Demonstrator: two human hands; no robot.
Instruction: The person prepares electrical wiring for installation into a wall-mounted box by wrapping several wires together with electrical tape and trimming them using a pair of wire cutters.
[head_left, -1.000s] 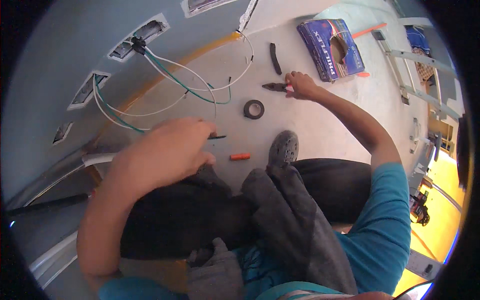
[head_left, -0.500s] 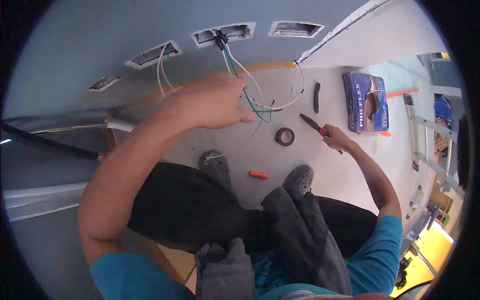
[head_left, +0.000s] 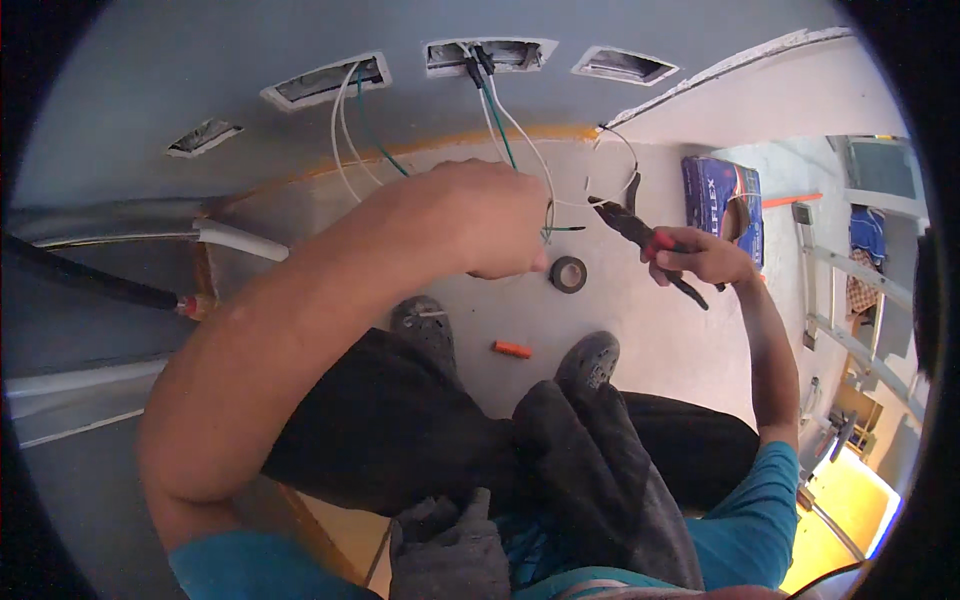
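My left hand (head_left: 495,225) has curled fingers among white wires (head_left: 530,150) and green wires (head_left: 505,140) that hang from wall openings; what its fingertips grip is hidden. My right hand (head_left: 705,260) is closed round red-and-black pliers (head_left: 630,225), whose jaws lie at a thin white wire to the right of my left hand. A black tape roll (head_left: 567,287) lies below the two hands, and a small orange cylinder (head_left: 512,349) is on the floor nearer my feet. A short dark strip (head_left: 635,185) lies partly behind the pliers.
The grey wall has rectangular openings (head_left: 320,78) along the top. A blue box (head_left: 705,190) lies behind my right hand, a metal ladder (head_left: 870,280) at the right. A dark cable (head_left: 120,285) runs at the left. My shoes (head_left: 585,360) and legs occupy the near floor.
My left hand has moved up and rightward among the wires. My right hand has brought the pliers from the floor to the wire beside my left hand. The view has shifted.
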